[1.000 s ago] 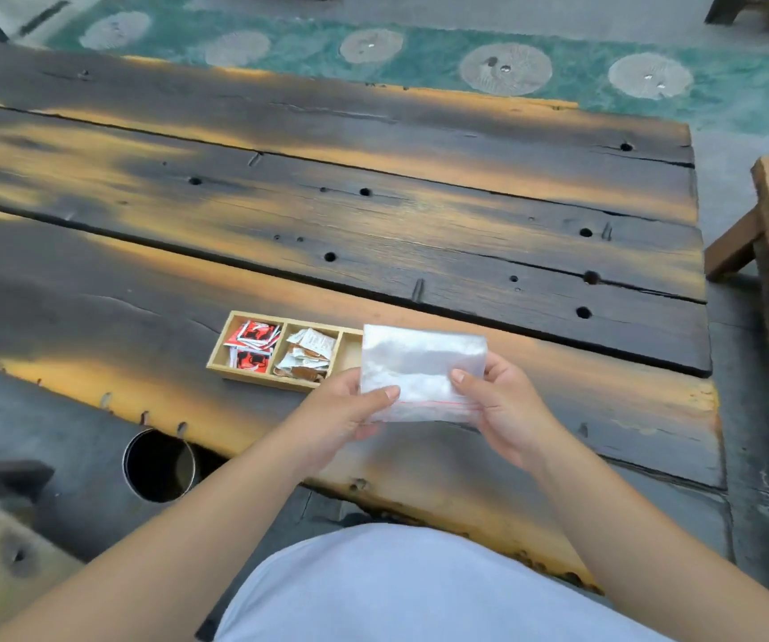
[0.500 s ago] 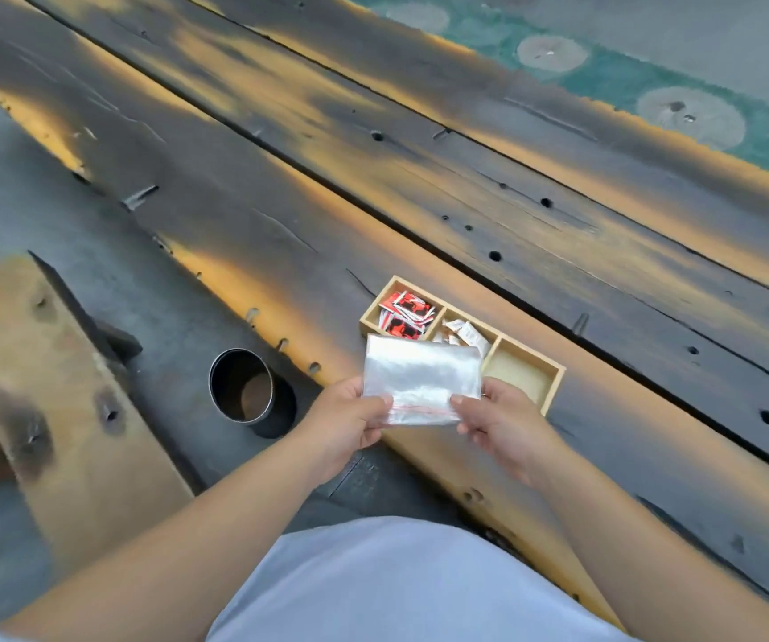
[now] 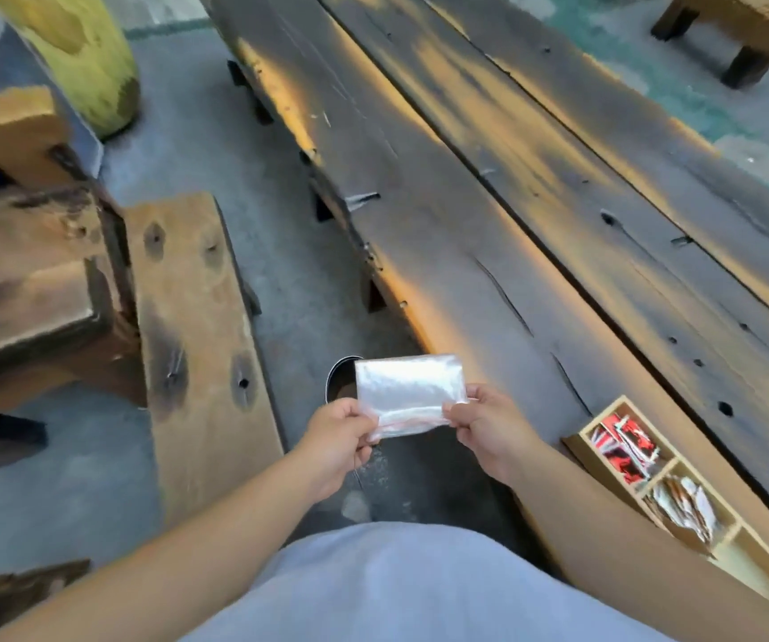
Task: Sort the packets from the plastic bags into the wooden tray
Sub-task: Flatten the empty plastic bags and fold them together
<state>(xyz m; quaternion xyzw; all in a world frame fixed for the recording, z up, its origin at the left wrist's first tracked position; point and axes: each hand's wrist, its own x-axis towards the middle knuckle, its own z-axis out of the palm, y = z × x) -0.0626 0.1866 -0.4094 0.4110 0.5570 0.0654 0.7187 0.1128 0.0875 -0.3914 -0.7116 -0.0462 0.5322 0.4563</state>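
plastic bag (image 3: 408, 392): clear, looks empty, held off the surface above the round can (image 3: 340, 379), likely for binning.
hands: left (image 3: 337, 437) and right (image 3: 489, 430) each pinch a bottom corner, keeping it flat.
tray (image 3: 592, 451): on surface at right; red packets (image 3: 623, 444) and pale packets (image 3: 681, 502) separate, third slot bare.

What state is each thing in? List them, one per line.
Plastic bag: held up flat, looks empty.
Left hand: pinching the bag's lower left corner.
Right hand: pinching its lower right corner.
Wooden tray: red packets in one compartment, pale ones in the next.
Metal can: open-topped.
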